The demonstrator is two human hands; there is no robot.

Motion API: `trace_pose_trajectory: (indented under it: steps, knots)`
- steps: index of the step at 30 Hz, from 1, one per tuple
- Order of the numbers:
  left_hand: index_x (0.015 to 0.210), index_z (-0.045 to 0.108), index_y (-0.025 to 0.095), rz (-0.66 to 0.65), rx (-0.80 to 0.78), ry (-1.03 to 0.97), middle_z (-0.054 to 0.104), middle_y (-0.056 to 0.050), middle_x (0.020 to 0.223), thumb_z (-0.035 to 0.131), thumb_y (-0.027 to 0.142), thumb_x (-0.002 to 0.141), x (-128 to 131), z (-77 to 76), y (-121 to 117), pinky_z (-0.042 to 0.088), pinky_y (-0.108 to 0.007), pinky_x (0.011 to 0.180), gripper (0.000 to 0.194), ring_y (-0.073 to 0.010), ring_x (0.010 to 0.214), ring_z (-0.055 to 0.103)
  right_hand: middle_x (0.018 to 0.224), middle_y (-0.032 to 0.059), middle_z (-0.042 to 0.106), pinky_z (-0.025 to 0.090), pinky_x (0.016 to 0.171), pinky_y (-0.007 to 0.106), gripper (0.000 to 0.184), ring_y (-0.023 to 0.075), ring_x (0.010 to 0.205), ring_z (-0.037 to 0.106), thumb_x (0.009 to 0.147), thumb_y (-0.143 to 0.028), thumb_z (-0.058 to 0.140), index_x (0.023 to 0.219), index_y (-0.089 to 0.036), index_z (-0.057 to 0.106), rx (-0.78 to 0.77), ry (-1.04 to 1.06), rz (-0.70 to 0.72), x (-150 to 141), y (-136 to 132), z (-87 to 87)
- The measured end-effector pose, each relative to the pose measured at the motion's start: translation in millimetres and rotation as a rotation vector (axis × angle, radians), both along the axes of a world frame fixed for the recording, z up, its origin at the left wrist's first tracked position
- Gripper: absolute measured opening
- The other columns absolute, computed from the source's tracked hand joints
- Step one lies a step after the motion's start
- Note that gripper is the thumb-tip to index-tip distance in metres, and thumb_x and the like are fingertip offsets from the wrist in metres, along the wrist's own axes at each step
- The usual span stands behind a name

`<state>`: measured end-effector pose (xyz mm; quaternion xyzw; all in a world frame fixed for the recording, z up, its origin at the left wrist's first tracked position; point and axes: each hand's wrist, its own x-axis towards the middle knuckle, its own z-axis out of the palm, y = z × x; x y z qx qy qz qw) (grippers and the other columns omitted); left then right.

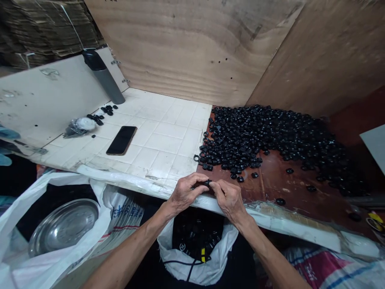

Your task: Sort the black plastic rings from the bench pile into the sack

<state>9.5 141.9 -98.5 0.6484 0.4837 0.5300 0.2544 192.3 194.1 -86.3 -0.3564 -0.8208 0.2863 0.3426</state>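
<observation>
Between the fingertips of both hands is a small black plastic part [207, 182], held just above the table's front edge. My left hand [187, 192] is closed, pinching it between thumb and fingers. From the other side my right hand [227, 196] grips the same part, also in a pinch. Fingers cover much of it, so its exact shape is hidden. A large pile of similar black plastic parts [258, 132] spreads over the brown board beyond my right hand. Directly below the hands, a white sack [221, 271] stands open with black parts inside.
On the white tiled tabletop [168, 138] lie a phone [122, 140], a plastic bag [81, 126] and several loose black pieces. A grey bottle [108, 82] leans at the back left. Wooden panels [192, 48] wall the back. At lower left, another sack holds a metal bowl [67, 224].
</observation>
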Motion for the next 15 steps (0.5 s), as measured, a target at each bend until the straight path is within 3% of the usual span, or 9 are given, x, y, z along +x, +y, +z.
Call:
trace_pose_trajectory:
  steps: [2, 7, 12, 15]
  knots:
    - [0.107, 0.067, 0.016, 0.002, -0.01, -0.012, 0.072, -0.01, 0.104, 0.068, 0.016, 0.087, 0.6, 0.1, -0.2, 0.057, -0.031, 0.087, 0.02, -0.018, 0.097, 0.069, 0.069, 0.0002, 0.062, 0.044, 0.061, 0.025, 0.02, 0.0124, 0.058, 0.056, 0.096, -0.03, 0.054, 0.084, -0.018, 0.065, -0.034, 0.013, -0.002, 1.3, -1.1, -0.6]
    - [0.106, 0.067, 0.017, 0.005, -0.023, -0.01, 0.072, -0.009, 0.103, 0.067, 0.017, 0.088, 1.2, 4.1, -0.5, 0.057, -0.032, 0.085, 0.018, -0.0181, 0.096, 0.069, 0.057, -0.0029, 0.051, 0.038, 0.052, 0.025, 0.031, 0.0104, 0.049, 0.045, 0.092, -0.033, 0.059, 0.065, -0.019, 0.057, -0.036, 0.004, -0.031, 2.2, -5.2, 6.9]
    - [0.105, 0.066, 0.016, 0.009, -0.018, -0.005, 0.072, -0.01, 0.102, 0.066, 0.018, 0.088, 1.5, 5.1, -0.5, 0.057, -0.032, 0.084, 0.017, -0.0182, 0.095, 0.069, 0.065, -0.0004, 0.059, 0.044, 0.055, 0.025, 0.02, 0.0122, 0.054, 0.053, 0.09, -0.031, 0.061, 0.074, -0.019, 0.062, -0.102, 0.039, -0.011, 2.4, -3.5, 11.5]
    - [0.105, 0.066, 0.016, 0.009, 0.0, 0.013, 0.072, -0.009, 0.102, 0.065, 0.02, 0.089, 1.0, 6.7, 1.2, 0.058, -0.031, 0.084, 0.017, -0.0181, 0.094, 0.07, 0.081, 0.0039, 0.066, 0.051, 0.063, 0.026, 0.011, 0.0149, 0.065, 0.062, 0.088, -0.028, 0.061, 0.093, -0.018, 0.066, -0.15, 0.117, 0.0, -1.8, -1.3, 13.9]
